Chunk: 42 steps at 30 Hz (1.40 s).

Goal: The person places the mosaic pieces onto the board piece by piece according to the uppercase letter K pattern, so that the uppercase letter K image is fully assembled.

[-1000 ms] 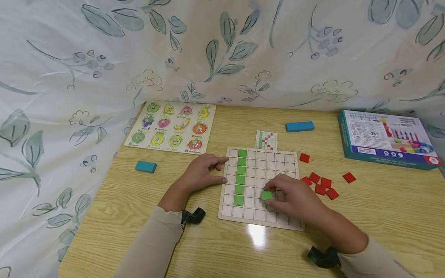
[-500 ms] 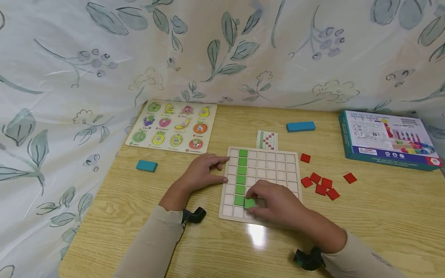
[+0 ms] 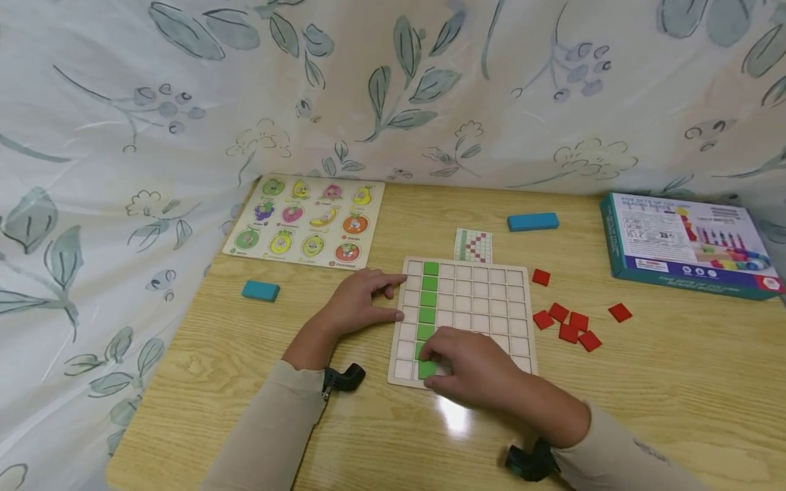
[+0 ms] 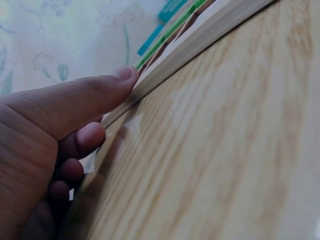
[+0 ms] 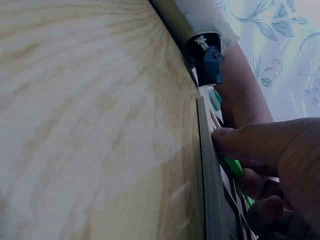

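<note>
On the wooden worktop (image 3: 209, 354), the change from the earlier frames is the right hand (image 3: 469, 372): a second ago it held a green tile (image 3: 426, 369) over the middle of the grid board (image 3: 485, 300), half a second ago it had it in the second-last row just right of the green column (image 3: 428, 300), and now it pinches the tile at the board's near edge, in the bottom row at the foot of that column. The left hand (image 3: 362, 303) has not moved; it lies with relaxed fingers on the worktop, and its thumb presses the board's left edge, as the left wrist view shows (image 4: 65, 110). From the left: one blue block (image 3: 260, 290) lies well apart from the board, one fruit puzzle board (image 3: 307, 221) with twelve fruit pieces lies behind it near the leaf-patterned cloth (image 3: 123, 102), then the grid board with five green tiles showing in its column above the held one. One small pattern card (image 3: 473, 245) touches the board's far edge, and a second, longer blue block (image 3: 533, 221) lies beyond it. Six red tiles (image 3: 568, 327) lie right of the board: one alone near its top corner, four clustered, one further right. One teal toy box (image 3: 688, 245) sits at the far right.
</note>
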Each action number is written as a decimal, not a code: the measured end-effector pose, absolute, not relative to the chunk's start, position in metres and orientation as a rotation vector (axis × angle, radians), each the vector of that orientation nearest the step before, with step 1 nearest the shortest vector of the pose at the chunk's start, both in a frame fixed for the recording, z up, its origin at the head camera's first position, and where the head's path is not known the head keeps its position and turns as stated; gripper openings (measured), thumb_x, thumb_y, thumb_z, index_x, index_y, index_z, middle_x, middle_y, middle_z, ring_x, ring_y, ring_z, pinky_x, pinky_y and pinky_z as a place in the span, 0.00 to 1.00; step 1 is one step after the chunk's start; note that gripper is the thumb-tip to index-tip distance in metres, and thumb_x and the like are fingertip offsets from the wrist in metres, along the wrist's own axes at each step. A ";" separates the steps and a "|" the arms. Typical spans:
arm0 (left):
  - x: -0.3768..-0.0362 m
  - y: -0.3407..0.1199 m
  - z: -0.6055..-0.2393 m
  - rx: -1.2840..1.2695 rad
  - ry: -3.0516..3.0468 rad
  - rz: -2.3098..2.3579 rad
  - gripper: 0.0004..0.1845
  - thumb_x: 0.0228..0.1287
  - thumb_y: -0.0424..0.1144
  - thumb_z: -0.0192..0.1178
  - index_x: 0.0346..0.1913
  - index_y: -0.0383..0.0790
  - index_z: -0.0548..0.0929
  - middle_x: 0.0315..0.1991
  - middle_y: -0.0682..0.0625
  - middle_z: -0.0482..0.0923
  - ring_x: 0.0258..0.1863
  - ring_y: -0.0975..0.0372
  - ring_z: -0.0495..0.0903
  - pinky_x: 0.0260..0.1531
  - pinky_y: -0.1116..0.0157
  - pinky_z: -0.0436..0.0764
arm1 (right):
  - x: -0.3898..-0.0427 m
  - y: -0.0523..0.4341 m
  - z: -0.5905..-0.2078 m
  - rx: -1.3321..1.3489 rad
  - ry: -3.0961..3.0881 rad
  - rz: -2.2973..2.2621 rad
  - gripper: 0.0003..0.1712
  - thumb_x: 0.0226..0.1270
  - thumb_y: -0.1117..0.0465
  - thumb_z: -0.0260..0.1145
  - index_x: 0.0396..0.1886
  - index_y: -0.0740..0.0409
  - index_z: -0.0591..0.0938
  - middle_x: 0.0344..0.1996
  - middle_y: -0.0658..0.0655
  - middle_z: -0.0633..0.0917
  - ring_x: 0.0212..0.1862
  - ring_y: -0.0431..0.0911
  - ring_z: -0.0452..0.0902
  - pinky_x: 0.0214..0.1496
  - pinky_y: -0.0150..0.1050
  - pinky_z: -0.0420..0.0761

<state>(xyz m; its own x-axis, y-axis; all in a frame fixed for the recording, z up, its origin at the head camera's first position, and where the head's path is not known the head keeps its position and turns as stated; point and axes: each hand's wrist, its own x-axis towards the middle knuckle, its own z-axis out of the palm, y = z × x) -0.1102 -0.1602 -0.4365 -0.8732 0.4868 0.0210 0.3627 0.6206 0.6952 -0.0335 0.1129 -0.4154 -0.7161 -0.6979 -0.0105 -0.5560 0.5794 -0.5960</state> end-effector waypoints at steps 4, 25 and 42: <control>-0.111 -0.160 -0.437 0.701 2.673 1.080 0.35 0.60 0.48 0.82 0.70 0.46 0.84 0.39 0.58 0.77 0.41 0.62 0.72 0.48 0.60 0.72 | -0.033 0.111 -0.415 -1.057 2.569 -0.826 0.15 0.61 0.51 0.82 0.45 0.42 0.86 0.42 0.39 0.82 0.39 0.35 0.74 0.42 0.38 0.78; -0.111 -0.160 -0.437 0.687 2.668 1.085 0.35 0.59 0.48 0.82 0.70 0.47 0.84 0.39 0.57 0.77 0.41 0.62 0.72 0.48 0.60 0.71 | -0.037 0.106 -0.412 -1.062 2.546 -0.773 0.17 0.59 0.45 0.84 0.43 0.42 0.87 0.36 0.37 0.78 0.36 0.34 0.71 0.38 0.36 0.75; -0.112 -0.160 -0.437 0.692 2.663 1.088 0.35 0.59 0.48 0.82 0.70 0.46 0.84 0.39 0.59 0.77 0.42 0.62 0.73 0.48 0.60 0.71 | -0.035 0.111 -0.415 -1.119 2.548 -0.837 0.15 0.64 0.50 0.81 0.47 0.44 0.88 0.42 0.40 0.82 0.39 0.34 0.75 0.42 0.38 0.79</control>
<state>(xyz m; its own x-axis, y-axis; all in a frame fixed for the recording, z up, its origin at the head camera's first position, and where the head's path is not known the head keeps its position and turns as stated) -0.1119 -0.1599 -0.4369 -0.8748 0.4844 0.0074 0.3510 0.6232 0.6989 -0.0347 0.1113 -0.4154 -0.6802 -0.7329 0.0143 -0.5986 0.5441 -0.5879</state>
